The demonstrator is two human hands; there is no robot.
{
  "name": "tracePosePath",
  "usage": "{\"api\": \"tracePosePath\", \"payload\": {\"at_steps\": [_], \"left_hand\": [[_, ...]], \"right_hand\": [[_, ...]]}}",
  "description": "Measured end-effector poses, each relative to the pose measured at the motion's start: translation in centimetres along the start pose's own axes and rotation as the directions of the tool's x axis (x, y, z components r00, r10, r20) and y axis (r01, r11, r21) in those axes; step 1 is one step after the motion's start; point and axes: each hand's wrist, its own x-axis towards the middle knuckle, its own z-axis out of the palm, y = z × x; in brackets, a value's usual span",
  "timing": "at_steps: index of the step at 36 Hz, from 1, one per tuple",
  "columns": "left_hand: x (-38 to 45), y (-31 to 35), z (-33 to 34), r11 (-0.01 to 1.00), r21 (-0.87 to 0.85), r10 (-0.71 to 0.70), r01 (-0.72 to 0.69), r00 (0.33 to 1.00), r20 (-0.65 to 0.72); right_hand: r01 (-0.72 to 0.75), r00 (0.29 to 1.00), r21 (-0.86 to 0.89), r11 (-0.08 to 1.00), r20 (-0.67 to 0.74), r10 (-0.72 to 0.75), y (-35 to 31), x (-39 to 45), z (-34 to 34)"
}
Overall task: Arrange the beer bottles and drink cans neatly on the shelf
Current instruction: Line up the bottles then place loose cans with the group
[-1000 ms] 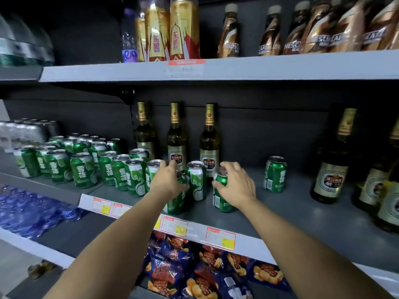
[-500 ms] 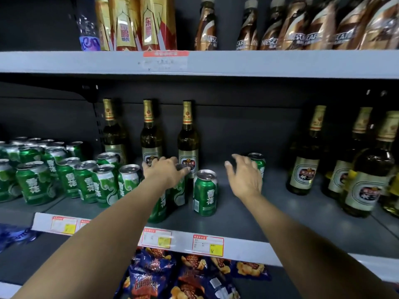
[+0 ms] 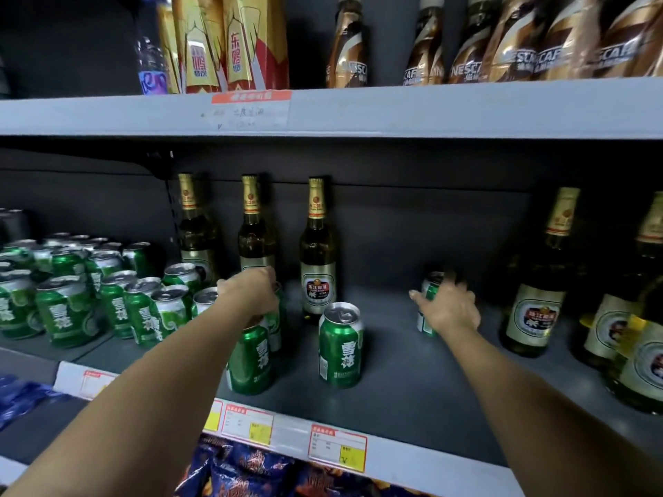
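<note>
Figure: stray-can retrieval on the grey metal middle shelf (image 3: 412,382). Your right hand (image 3: 450,310) reaches to about 2 o'clock of the frame centre and lies against a lone green aluminium drink can (image 3: 428,303), fingers loosely curved across its front; whether they have closed round it cannot be told. Your left hand (image 3: 251,294) sits at 9 o'clock, curled over the top of a can that it hides, just behind a front green can with white lettering (image 3: 249,360).

To do this step well, wrap the right fingers fully round the can's middle before lifting, keep it upright, and carry it toward 9 o'clock to join the single upright green can with a silver pull-tab top (image 3: 341,344) standing near the shelf's front. Set labels facing out and rims level. Steady the left-hand can while you work, since it stands close to the three tall green glass beer bottles with gold foil necks (image 3: 317,252).

Surroundings: a packed group of green cans (image 3: 71,299) fills the shelf at 9 o'clock; more gold-necked beer bottles (image 3: 534,306) stand at 3 o'clock. The upper grey shelf (image 3: 466,109) carries brown coffee bottles (image 3: 462,48) and gold-and-red drink bottles (image 3: 247,41). Red-and-yellow price tags (image 3: 337,448) line the front edge; blue snack bags (image 3: 247,468) lie below at 6 o'clock.
</note>
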Motion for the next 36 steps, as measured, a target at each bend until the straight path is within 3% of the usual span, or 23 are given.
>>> {"api": "tracePosePath", "payload": {"at_steps": [5, 8, 9, 11, 13, 15, 20, 24, 30, 33, 36], "left_hand": [[0.2, 0.9, -0.2, 1.0, 0.01, 0.017, -0.016, 1.0, -0.023], [0.3, 2.7, -0.2, 0.966, -0.194, 0.136, -0.168, 0.976, -0.168], [0.1, 3.5, -0.2, 0.922, -0.305, 0.201, -0.238, 0.968, -0.149], [-0.9, 5.2, -0.4, 0.84, -0.469, 0.333, -0.273, 0.942, 0.048], [-2.1, 6.4, -0.7, 0.877, -0.372, 0.422, -0.304, 0.859, 0.292], [-2.8, 7.0, -0.7, 0.904, -0.175, 0.426, -0.389, 0.809, 0.405], [-3.3, 7.0, -1.3, 0.894, -0.093, 0.436, -0.439, 0.8, 0.412], [-2.7, 5.9, -1.9, 0.882, 0.071, 0.403, -0.465, 0.826, 0.395], [-1.2, 4.1, -2.5, 0.925, 0.048, 0.318, -0.378, 0.835, 0.45], [-1.0, 4.6, -3.2, 0.934, -0.214, 0.349, -0.287, 0.862, 0.367], [0.3, 5.2, -3.0, 0.864, -0.444, 0.281, -0.237, 0.959, 0.036]], "right_hand": [[-0.02, 1.0, -0.073, 0.997, -0.025, 0.018, 0.4, 1.0, 0.0], [0.008, 0.998, -0.122, 0.992, -0.06, -0.015, 0.5, 1.1, -0.3], [0.025, 0.997, -0.138, 0.99, -0.066, -0.034, 0.4, 0.8, -0.4], [0.064, 0.993, -0.136, 0.989, -0.087, -0.076, 0.2, 0.1, -0.4], [0.101, 0.99, -0.098, 0.99, -0.09, -0.11, -0.3, -0.8, -0.5], [0.138, 0.987, -0.064, 0.988, -0.074, -0.142, -0.8, -1.8, -0.7], [0.235, 0.972, 0.023, 0.972, 0.021, -0.235, -2.3, -4.4, -1.3], [0.273, 0.957, 0.008, 0.962, 0.104, -0.272, -3.4, -5.8, -1.6], [0.32, 0.924, -0.028, 0.947, 0.232, -0.305, -4.7, -6.3, -1.9], [0.323, 0.908, -0.095, 0.941, 0.31, -0.281, -5.0, -5.7, -2.3], [0.308, 0.9, -0.154, 0.939, 0.367, -0.235, -5.2, -4.7, -3.0]]}}
